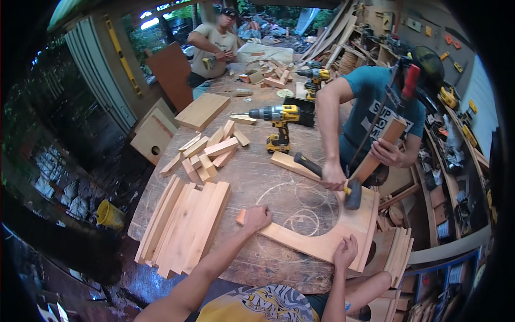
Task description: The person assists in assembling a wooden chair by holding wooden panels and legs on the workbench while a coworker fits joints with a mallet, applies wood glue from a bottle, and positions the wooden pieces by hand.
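Note:
A U-shaped wooden board (316,244) lies at the table's near right, its curved cutout facing away to the left. My left hand (258,218) is closed around the tip of its near arm. Resting on the board's near right part, my right hand (346,251) has loosely bent fingers, with the thumb apart from them. A co-worker's hand (333,176) holds a black rubber mallet (352,195), its head at the board's right side. The co-worker's other hand (387,153) grips a wooden block (380,150) beside a red-handled bar clamp (411,81).
Planks (188,220) lie side by side at the table's left, with short wood blocks (209,150) piled behind them. A yellow-black cordless drill (279,124) stands mid-table near a flat wooden panel (203,111). Another person (214,45) is at the far end. Cut boards (394,252) stack at right.

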`<act>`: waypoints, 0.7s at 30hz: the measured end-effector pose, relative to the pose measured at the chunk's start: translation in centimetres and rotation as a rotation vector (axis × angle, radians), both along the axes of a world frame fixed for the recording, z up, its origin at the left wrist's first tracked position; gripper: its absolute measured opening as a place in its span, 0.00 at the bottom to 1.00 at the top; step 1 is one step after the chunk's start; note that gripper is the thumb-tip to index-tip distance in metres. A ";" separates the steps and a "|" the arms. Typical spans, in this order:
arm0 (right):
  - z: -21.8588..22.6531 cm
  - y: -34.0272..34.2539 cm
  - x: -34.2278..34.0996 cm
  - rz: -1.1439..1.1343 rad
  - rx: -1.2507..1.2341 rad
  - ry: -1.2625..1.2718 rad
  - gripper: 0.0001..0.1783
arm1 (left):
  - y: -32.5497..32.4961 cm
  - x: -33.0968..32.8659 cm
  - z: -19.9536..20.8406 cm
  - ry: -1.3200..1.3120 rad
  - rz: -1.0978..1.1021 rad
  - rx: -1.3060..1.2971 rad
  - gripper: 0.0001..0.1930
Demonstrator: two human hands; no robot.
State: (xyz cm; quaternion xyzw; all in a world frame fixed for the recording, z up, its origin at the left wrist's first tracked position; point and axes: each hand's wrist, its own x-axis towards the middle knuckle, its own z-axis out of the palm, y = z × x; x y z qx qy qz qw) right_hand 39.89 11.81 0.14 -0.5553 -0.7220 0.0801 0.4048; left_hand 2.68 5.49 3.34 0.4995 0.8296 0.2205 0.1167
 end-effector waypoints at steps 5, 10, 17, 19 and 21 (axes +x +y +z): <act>9.3 1.0 -2.0 0.195 0.073 0.123 0.17 | -0.5 -0.7 -0.6 -0.016 0.003 -0.019 0.16; 31.1 4.2 -0.5 0.303 0.434 0.296 0.36 | -1.7 -0.9 -0.8 -0.042 0.060 -0.022 0.15; 42.4 1.6 -1.0 0.152 1.060 0.356 0.31 | 0.5 0.3 -0.5 -0.030 -0.008 0.061 0.16; 36.0 1.1 -8.4 0.493 0.860 0.168 0.25 | -0.6 -1.0 -1.0 -0.014 0.028 0.037 0.16; 29.5 -0.5 -16.3 0.906 0.512 -0.135 0.22 | -1.6 -1.4 -1.0 -0.029 0.046 0.041 0.16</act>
